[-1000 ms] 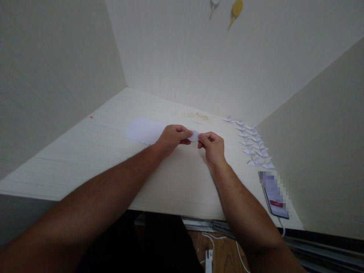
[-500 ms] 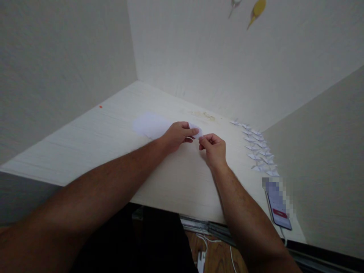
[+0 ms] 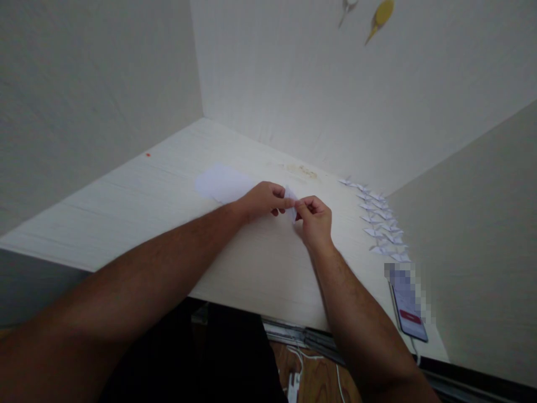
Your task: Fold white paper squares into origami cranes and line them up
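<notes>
Between my hands, above the white tabletop (image 3: 260, 263), is a small folded piece of white paper (image 3: 290, 193). My left hand (image 3: 269, 199) pinches it from the left, with the thumb stretched across it. From the right, my right hand (image 3: 314, 215) grips its edge between thumb and curled fingers. The fingers cover part of the paper, so its full folded shape is hidden. Behind my left wrist lies a flat white paper stack (image 3: 222, 182). Several folded paper cranes (image 3: 380, 215) stand in rows at the right.
A phone (image 3: 406, 305) with a cable lies at the table's right front edge. Walls enclose the left, back and right sides. A yellow hook (image 3: 382, 14) hangs on the back wall. Cables and a power strip (image 3: 293, 386) lie on the wooden floor below.
The folded paper has turned to stand more upright, its lower end now showing below the fingertips. My left thumb has moved right, closer to my right fingers.
</notes>
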`<state>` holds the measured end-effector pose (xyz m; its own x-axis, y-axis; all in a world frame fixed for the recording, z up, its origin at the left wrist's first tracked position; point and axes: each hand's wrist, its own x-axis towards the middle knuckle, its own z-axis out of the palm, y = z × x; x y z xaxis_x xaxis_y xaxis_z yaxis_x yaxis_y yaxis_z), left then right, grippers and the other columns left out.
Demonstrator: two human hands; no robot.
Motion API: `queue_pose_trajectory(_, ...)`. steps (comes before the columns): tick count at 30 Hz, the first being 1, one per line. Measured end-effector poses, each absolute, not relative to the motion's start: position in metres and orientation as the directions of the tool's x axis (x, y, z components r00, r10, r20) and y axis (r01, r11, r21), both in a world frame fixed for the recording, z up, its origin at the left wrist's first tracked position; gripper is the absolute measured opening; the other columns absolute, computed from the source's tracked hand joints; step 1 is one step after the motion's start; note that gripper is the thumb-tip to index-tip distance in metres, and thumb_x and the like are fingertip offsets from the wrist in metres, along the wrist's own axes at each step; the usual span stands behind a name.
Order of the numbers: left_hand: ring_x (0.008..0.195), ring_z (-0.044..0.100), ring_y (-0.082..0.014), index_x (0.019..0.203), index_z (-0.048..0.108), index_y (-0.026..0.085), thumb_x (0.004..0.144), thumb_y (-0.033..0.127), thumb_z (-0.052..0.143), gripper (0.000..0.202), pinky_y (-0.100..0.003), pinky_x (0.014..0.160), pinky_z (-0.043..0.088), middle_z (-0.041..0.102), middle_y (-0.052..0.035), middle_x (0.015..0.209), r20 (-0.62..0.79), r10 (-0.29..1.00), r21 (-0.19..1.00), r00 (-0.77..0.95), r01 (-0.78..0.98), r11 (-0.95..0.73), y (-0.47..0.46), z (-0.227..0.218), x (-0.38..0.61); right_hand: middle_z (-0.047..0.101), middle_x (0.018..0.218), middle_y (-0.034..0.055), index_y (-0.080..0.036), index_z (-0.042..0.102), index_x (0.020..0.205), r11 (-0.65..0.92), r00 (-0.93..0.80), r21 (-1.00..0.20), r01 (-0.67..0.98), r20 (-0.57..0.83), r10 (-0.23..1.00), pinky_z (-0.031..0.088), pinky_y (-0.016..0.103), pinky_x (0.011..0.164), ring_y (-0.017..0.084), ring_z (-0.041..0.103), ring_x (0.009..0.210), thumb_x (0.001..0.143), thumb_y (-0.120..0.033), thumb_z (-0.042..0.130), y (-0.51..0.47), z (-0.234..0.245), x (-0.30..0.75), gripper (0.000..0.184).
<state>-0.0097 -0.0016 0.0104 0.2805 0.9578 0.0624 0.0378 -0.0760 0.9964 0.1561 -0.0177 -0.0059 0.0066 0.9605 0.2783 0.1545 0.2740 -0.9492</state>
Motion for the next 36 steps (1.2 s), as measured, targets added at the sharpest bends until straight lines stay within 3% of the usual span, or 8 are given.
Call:
queue_pose_trajectory(8,0.043,0.048,-0.0069,0.053,0.059,0.016,0.067,0.023,0.075,0.023,-0.019,0.043,0.035,0.057,0.0013,0.048,0.111,0.958,0.99,0.265,0.055,-0.13,-0.0011,0.01,-0.0092,0.057,0.054,-0.0039,-0.02,0.061,0.071,0.249,0.018,-0.96,0.127,0.253,0.967,0.039,0.024,0.051,0.01,0.049,0.049,0.078,-0.037,0.066,-0.0192,-0.0027,0.1563,0.019)
queue_pose_trajectory(16,0.047,0.055,-0.0102,0.061,0.063,0.016,0.07,0.025,0.072,0.016,-0.021,0.046,0.043,0.063,-0.0014,0.054,0.113,0.96,0.993,0.256,-0.004,-0.116,-0.0058,0.0103,-0.0046,0.056,0.054,-0.0043,-0.019,0.062,0.074,0.225,0.09,-0.962,0.153,0.24,0.967,0.038,0.024,0.048,0.01,0.049,0.047,0.076,-0.038,0.066,-0.0146,-0.0047,0.1566,0.02)
queue_pose_trajectory(22,0.05,0.059,-0.011,0.061,0.067,0.014,0.071,0.023,0.07,0.014,-0.023,0.051,0.049,0.067,-0.0037,0.057,0.074,0.977,0.997,0.2,-0.01,-0.073,-0.0044,0.0103,-0.0043,0.055,0.06,-0.0054,-0.021,0.059,0.077,0.311,0.136,-0.907,0.284,0.359,0.923,0.039,0.023,0.049,0.01,0.049,0.051,0.073,-0.033,0.069,-0.0164,-0.0071,0.1539,0.017)
queue_pose_trajectory(27,0.057,0.064,-0.0127,0.073,0.073,0.014,0.07,0.021,0.071,0.008,-0.025,0.06,0.054,0.071,-0.0055,0.064,0.061,0.968,0.991,0.243,-0.13,-0.03,-0.003,0.006,-0.0037,0.059,0.064,-0.0031,-0.019,0.065,0.079,0.307,0.152,-0.892,0.332,0.372,0.916,0.041,0.024,0.05,0.011,0.051,0.053,0.076,-0.034,0.066,-0.0163,-0.0073,0.1558,0.015)
queue_pose_trajectory(30,0.057,0.064,-0.0131,0.07,0.073,0.014,0.07,0.022,0.071,0.009,-0.026,0.06,0.055,0.071,-0.006,0.064,0.067,0.972,0.992,0.223,-0.115,-0.042,-0.0016,0.0036,-0.004,0.061,0.068,-0.0021,-0.019,0.068,0.084,0.308,0.144,-0.886,0.345,0.374,0.916,0.041,0.024,0.049,0.011,0.051,0.052,0.076,-0.034,0.068,-0.0171,-0.007,0.1556,0.017)
queue_pose_trajectory(36,0.058,0.064,-0.0122,0.074,0.074,0.014,0.071,0.021,0.07,0.01,-0.025,0.061,0.055,0.07,-0.0042,0.064,0.072,0.971,0.991,0.226,-0.125,-0.044,-0.0028,0.0048,-0.003,0.067,0.094,0.0037,-0.019,0.067,0.086,0.459,0.084,-0.808,0.37,0.521,0.849,0.046,0.024,0.057,0.012,0.059,0.072,0.076,-0.027,0.068,-0.0202,-0.0059,0.1539,0.013)
